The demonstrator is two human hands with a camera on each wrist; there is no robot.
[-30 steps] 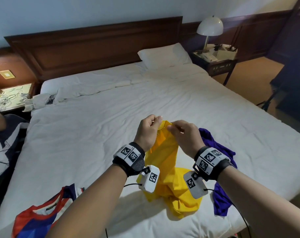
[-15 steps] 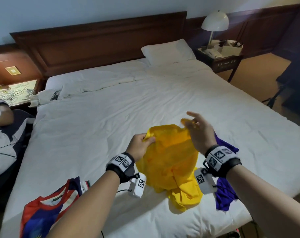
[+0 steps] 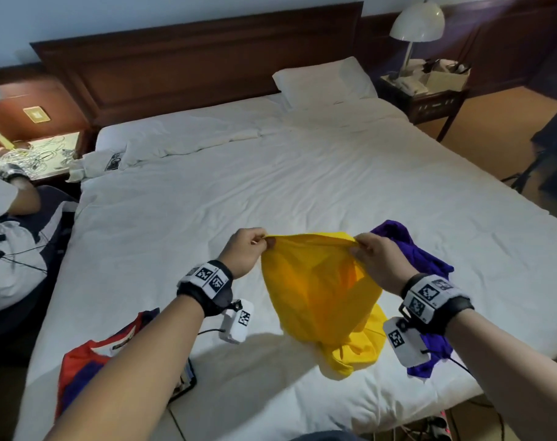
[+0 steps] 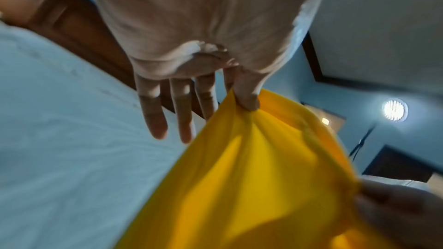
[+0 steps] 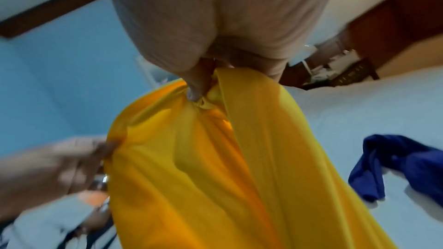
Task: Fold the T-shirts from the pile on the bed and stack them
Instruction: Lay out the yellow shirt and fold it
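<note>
A yellow T-shirt (image 3: 318, 291) hangs above the white bed (image 3: 271, 192), stretched between both hands. My left hand (image 3: 258, 241) pinches its top edge at the left with thumb and forefinger; the other fingers (image 4: 153, 118) stick out straight. My right hand (image 3: 360, 246) pinches the same edge at the right, with cloth (image 5: 201, 105) bunched under the thumb. The shirt's lower part (image 3: 350, 354) rests crumpled on the sheet. A purple T-shirt (image 3: 426, 259) lies crumpled behind and under my right wrist. A red, white and blue shirt (image 3: 89, 364) lies at the bed's near left corner.
A pillow (image 3: 321, 79) and a rumpled duvet (image 3: 188, 138) lie near the dark wooden headboard (image 3: 191, 62). A nightstand with a lamp (image 3: 417, 23) stands at the right. Another person (image 3: 13, 224) sits at the bed's left side. A white garment (image 3: 99, 160) lies by the far left edge.
My hands have drawn apart along the yellow shirt's top edge, spreading it wide. A second ago they pinched it close together at one point.
</note>
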